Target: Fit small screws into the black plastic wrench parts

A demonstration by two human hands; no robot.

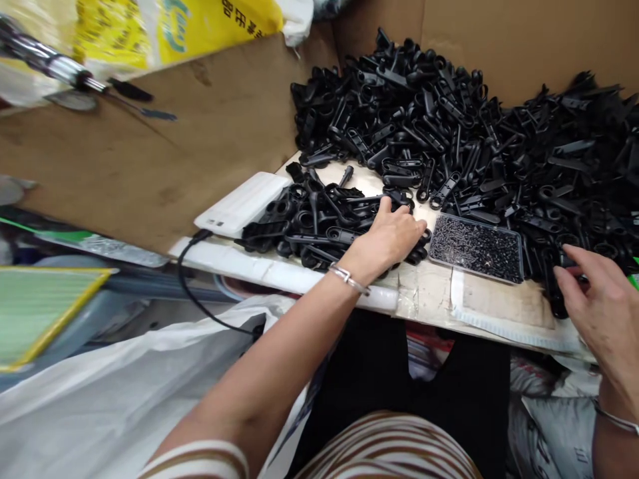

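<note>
The step in hand looks like picking or sorting black plastic parts. The left hand [392, 234] reaches palm down over the right end of the nearer pile of parts [312, 216], fingers bent and a little apart; whether they grip a part cannot be told. The right hand [599, 299] is at the right side of the table [424, 296], thumb and forefinger curved towards each other beside a dark part [553, 286]; whether they close on it is also unclear.

The parts lie in the nearer pile and in a big heap [424, 113] behind it that spreads to the right, against the cardboard [499, 43]. As a judgement, a next move would call for freeing a single part from its tangled neighbours without dragging others into the tray.

Counted, there are two hands, each with one bracelet at the wrist: left [349, 279], right [616, 418]. One clear tray [522, 259] stands between the hands, full of small dark pieces [474, 249], too many and too tiny to count. There is one white box [239, 203] left of the nearer pile, one black cable [192, 283] by it, and one screwdriver [62, 66] at the upper left, blurred. The black parts overlap too much to number.
</note>
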